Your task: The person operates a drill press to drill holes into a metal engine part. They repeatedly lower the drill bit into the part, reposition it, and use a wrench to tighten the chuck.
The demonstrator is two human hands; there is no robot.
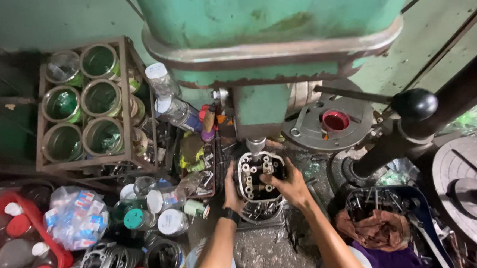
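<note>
A grey metal engine head (258,177) with several round holes sits on the work table under the spindle (256,144) of a big green drill press (269,45). My left hand (231,187) grips its left edge, a dark band on the wrist. On the right side, my right hand (291,184) clasps the same part, fingers curled over its rim. Both forearms reach up from the bottom of the view.
A metal rack of green tins (87,106) stands at the left, with plastic bottles (166,108) and jars beside it. A red basket (21,238) sits bottom left. The black-knobbed feed lever (414,104) and a round metal plate (470,187) are on the right, above a blue tray with a rag (382,227).
</note>
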